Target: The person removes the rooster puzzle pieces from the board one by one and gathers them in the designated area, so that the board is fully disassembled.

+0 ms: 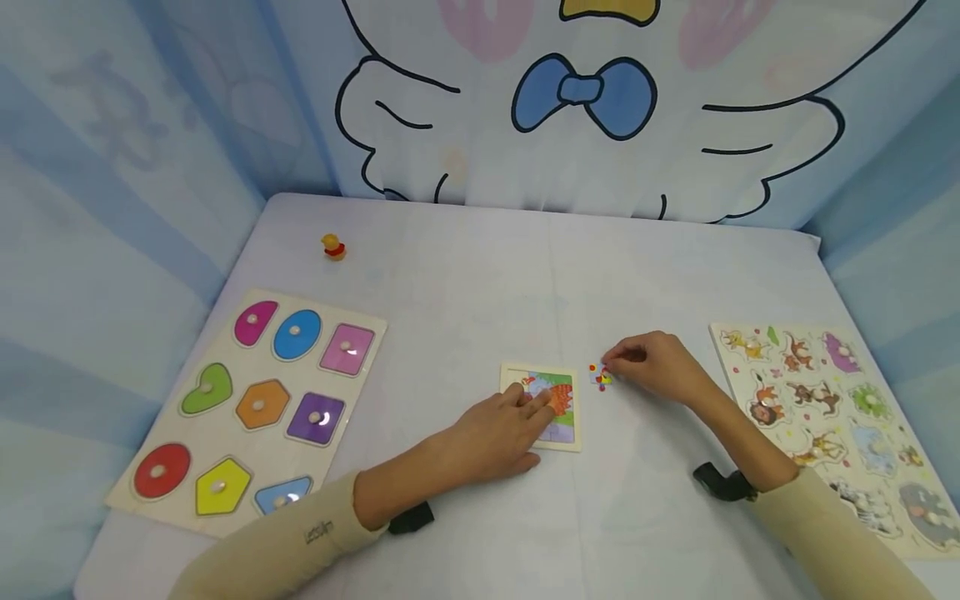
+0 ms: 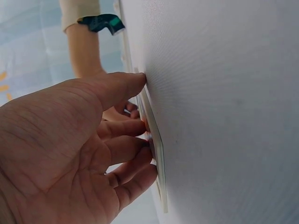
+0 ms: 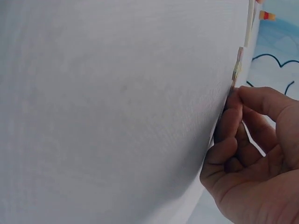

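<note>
Your right hand [image 1: 654, 365] pinches a small, flat, multicoloured puzzle piece [image 1: 597, 377]; your left hand [image 1: 497, 430] rests, grip wide, on a cream-bordered picture puzzle [image 1: 577, 414].

the left hand [image 1: 504, 429] rests on the puzzle [image 1: 567, 421]. between the puzzle and the right hand [image 1: 660, 367], touching that hand, is a puzzle piece [image 1: 597, 375]. on the table [image 1: 465, 292], the peg board [image 1: 251, 367] lies left of the left hand, the toy figure [image 1: 333, 247] ahead and left of it, the animal board [image 1: 821, 377] right of the right hand.
</note>
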The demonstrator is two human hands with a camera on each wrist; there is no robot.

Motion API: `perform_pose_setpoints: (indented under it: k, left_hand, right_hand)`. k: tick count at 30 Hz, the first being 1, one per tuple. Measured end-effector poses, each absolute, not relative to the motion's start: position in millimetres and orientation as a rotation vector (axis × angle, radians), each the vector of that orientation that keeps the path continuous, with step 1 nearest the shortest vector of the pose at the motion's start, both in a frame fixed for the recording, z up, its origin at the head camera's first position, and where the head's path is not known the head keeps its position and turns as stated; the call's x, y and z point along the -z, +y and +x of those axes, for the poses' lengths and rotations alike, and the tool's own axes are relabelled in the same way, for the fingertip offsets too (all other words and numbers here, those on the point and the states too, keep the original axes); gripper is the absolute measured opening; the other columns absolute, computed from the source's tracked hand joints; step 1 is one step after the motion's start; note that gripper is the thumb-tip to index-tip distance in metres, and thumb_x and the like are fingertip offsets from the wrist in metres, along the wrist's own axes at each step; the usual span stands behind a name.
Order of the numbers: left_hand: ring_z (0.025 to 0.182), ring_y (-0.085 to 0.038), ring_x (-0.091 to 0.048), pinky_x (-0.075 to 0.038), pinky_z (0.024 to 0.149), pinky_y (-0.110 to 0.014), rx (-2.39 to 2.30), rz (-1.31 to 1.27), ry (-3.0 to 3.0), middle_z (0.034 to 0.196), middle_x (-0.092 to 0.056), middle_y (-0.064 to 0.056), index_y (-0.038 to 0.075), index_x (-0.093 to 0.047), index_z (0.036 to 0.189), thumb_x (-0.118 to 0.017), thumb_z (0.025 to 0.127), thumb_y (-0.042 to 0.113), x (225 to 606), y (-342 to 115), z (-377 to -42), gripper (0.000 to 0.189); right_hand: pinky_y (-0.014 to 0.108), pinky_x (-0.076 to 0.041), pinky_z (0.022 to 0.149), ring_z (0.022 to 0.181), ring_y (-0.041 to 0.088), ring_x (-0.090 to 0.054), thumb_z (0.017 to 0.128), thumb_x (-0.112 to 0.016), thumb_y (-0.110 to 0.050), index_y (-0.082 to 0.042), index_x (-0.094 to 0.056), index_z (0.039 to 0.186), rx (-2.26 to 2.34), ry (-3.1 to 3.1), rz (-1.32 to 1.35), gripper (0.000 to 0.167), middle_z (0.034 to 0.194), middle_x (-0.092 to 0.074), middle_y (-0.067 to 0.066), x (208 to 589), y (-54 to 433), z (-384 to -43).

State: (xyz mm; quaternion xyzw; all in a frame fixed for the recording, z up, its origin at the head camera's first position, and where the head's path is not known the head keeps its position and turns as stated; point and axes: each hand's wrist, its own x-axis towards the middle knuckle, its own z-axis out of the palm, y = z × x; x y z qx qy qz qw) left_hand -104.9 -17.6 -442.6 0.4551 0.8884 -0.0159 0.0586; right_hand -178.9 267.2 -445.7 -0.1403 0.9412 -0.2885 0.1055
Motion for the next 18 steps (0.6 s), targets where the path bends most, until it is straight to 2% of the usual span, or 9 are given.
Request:
perform_pose_setpoints:
  k: [6, 12, 14, 18]
  left_hand:
    - [0.100, -0.021, -0.045, -0.042, 0.079, -0.023, 0.023, 1.402, 2.695, 0.149, -0.047, -0.002, 0.012, -0.049, 0.138, -0.063, 0.095, 0.043, 446, -18, -104, 0.055]
    - [0.098, -0.021, -0.042, -0.043, 0.075, -0.023, -0.004, 1.427, 2.717, 0.144, -0.052, 0.003, 0.015, -0.047, 0.140, -0.065, 0.094, 0.041, 448, -22, -103, 0.056]
    - [0.099, -0.022, -0.042, -0.043, 0.077, -0.024, 0.004, 1.447, 2.718, 0.145, -0.051, 0.004, 0.015, -0.047, 0.142, -0.064, 0.094, 0.042, 448, -22, -103, 0.057]
    - [0.108, -0.023, -0.044, -0.040, 0.090, -0.028, 0.053, 1.487, 2.704, 0.150, -0.046, 0.002, 0.014, -0.045, 0.146, -0.061, 0.096, 0.042, 447, -21, -105, 0.059]
  right_hand:
    - [0.031, -0.048, 0.069, 0.077, 0.016, -0.058, 0.094, -0.067, -0.016, -0.012, -0.077, 0.098, 0.875, 2.745, -0.471, 0.011, 0.089, -0.070, -0.004, 442, 267, -180]
    - [0.028, -0.048, 0.065, 0.075, 0.013, -0.058, 0.092, -0.068, -0.009, -0.011, -0.074, 0.105, 0.901, 2.629, -0.798, 0.014, 0.087, -0.067, -0.007, 430, 234, -182]
    - [0.029, -0.049, 0.067, 0.076, 0.011, -0.058, 0.092, -0.068, -0.007, -0.012, -0.074, 0.106, 0.869, 2.574, -0.910, 0.016, 0.091, -0.067, -0.007, 428, 220, -183]
    - [0.031, -0.049, 0.076, 0.085, 0.008, -0.057, 0.091, -0.068, -0.004, -0.016, -0.075, 0.106, 0.751, 2.536, -1.056, 0.020, 0.099, -0.067, -0.007, 430, 198, -186]
